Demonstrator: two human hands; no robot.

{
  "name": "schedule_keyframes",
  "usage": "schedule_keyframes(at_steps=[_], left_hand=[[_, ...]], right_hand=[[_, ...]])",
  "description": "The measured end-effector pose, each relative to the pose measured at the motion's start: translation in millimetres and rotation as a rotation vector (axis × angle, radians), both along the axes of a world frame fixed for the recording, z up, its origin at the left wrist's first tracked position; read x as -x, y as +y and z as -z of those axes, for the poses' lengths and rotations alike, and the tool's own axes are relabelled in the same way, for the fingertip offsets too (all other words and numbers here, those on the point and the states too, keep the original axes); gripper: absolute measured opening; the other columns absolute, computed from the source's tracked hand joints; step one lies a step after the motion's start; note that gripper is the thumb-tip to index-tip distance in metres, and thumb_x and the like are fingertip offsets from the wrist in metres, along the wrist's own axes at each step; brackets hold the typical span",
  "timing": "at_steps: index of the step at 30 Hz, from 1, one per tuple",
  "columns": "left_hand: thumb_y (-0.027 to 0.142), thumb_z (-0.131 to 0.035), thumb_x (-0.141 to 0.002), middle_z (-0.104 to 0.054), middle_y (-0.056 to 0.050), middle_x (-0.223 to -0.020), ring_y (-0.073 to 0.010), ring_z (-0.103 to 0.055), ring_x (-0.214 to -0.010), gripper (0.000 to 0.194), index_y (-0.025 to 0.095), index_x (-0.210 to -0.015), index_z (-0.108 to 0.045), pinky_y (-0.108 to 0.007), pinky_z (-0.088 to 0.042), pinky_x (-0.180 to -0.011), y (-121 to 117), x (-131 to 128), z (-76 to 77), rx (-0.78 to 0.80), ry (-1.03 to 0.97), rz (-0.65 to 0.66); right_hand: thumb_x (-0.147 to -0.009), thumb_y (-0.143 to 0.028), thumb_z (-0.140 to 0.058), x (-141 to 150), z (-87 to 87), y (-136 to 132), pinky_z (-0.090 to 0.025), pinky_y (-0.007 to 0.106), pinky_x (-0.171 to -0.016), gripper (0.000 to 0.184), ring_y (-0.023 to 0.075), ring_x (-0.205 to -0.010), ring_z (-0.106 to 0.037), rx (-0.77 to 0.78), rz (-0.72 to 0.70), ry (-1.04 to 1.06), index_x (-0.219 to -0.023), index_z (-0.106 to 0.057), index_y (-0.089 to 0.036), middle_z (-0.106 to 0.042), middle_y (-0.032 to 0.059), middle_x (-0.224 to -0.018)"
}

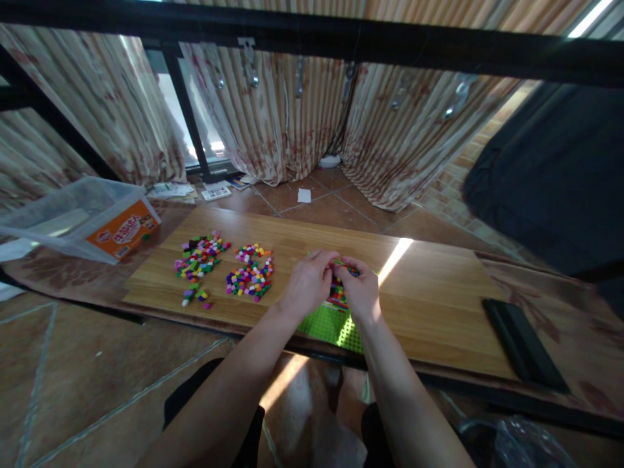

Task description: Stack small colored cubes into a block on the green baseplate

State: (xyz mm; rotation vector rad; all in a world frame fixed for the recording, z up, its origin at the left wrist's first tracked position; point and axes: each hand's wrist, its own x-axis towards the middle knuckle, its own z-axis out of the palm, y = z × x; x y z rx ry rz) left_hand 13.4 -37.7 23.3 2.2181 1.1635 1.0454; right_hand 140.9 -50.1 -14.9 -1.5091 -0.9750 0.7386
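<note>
My left hand point(312, 281) and my right hand point(361, 290) meet over a green studded baseplate point(324, 323) at the table's front edge. Fingers of both are closed around a small strip of multicoloured toy bricks point(350, 268), mostly covered by the fingertips. Beneath them, rows of coloured bricks point(337, 294) sit on the baseplate, partly hidden by my hands. To the left lie a ring-like pile of small loose bricks point(248, 273) and a looser mixed pile point(199, 257).
The wooden board point(429, 305) carries all the bricks. A clear plastic bin point(73, 221) with an orange label stands at far left. On the right end lies a black, flat, long object point(524, 344). Curtains point(292, 123) hang behind; papers point(304, 195) lie on the tiled floor.
</note>
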Motion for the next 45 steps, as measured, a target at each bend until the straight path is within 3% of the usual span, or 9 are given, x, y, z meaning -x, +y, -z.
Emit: schedule_keyframes(at_steps=[9, 15, 19, 23, 29, 36, 45], left_hand=[[0.004, -0.049, -0.080, -0.068, -0.007, -0.104, -0.0170, -0.064, -0.096, 0.032, 0.015, -0.107, -0.062, -0.030, -0.051, -0.089, 4, 17, -2.2, -0.016, -0.058, -0.065], [0.008, -0.049, -0.083, -0.070, -0.008, -0.101, -0.0171, -0.064, -0.094, 0.026, 0.014, -0.103, -0.064, -0.029, -0.051, -0.087, 9, 33, -3.7, -0.016, -0.037, -0.152], [0.010, -0.050, -0.082, -0.071, -0.009, -0.098, -0.0177, -0.065, -0.087, 0.025, 0.012, -0.101, -0.067, -0.029, -0.051, -0.082, 20, 52, -6.4, 0.060, 0.088, -0.270], [0.010, -0.052, -0.080, -0.072, -0.009, -0.095, -0.0172, -0.065, -0.083, 0.026, 0.014, -0.098, -0.069, -0.027, -0.049, -0.077, 31, 83, -8.4, 0.184, 0.234, -0.391], [0.009, -0.053, -0.072, -0.069, -0.004, -0.070, -0.0173, -0.062, -0.072, 0.019, 0.014, -0.073, -0.071, -0.025, -0.044, -0.067, 31, 121, -11.6, 0.280, 0.487, -0.393], [0.019, -0.057, -0.073, -0.070, -0.006, -0.073, -0.0209, -0.065, -0.080, 0.015, 0.018, -0.070, -0.071, -0.029, -0.046, -0.075, 25, 112, -6.7, 0.271, 0.627, -0.300], [0.018, -0.055, -0.080, -0.071, -0.013, -0.099, -0.0257, -0.065, -0.099, 0.020, 0.015, -0.093, -0.069, -0.035, -0.049, -0.088, 21, 100, 9.9, 0.194, 0.652, -0.388]], right_hand=[[-0.060, -0.036, -0.073, 4, -4.9, 3, -0.054, 0.030, -0.063, 0.037, 0.0187, -0.067, -0.067, 0.026, 0.039, 0.071, -0.092, -0.072, -0.018, -0.073, 0.0034, -0.078], [-0.059, -0.040, -0.076, 8, -6.4, -2, -0.055, 0.029, -0.059, 0.041, 0.0171, -0.062, -0.066, 0.065, 0.048, 0.166, -0.093, -0.071, -0.018, -0.071, 0.0013, -0.073], [-0.061, -0.046, -0.076, 8, -7.3, -8, -0.055, 0.029, -0.058, 0.042, 0.0163, -0.062, -0.065, 0.014, 0.051, 0.301, -0.092, -0.070, -0.018, -0.071, 0.0007, -0.073], [-0.064, -0.048, -0.075, 2, -9.7, -10, -0.052, 0.028, -0.056, 0.037, 0.0151, -0.059, -0.063, -0.042, 0.144, 0.378, -0.083, -0.070, -0.017, -0.071, 0.0018, -0.072], [-0.065, -0.043, -0.076, -15, -13.3, -8, -0.048, 0.025, -0.060, 0.031, 0.0133, -0.067, -0.063, -0.108, 0.205, 0.342, -0.080, -0.071, -0.017, -0.070, 0.0022, -0.076], [-0.068, -0.043, -0.074, -20, -8.0, -15, -0.046, 0.027, -0.062, 0.032, 0.0159, -0.073, -0.064, -0.112, 0.144, 0.289, -0.085, -0.072, -0.017, -0.071, 0.0041, -0.080], [-0.064, -0.040, -0.077, -17, -8.9, -14, -0.048, 0.029, -0.063, 0.029, 0.0173, -0.072, -0.065, -0.095, 0.133, 0.300, -0.081, -0.073, -0.017, -0.072, 0.0042, -0.078]])
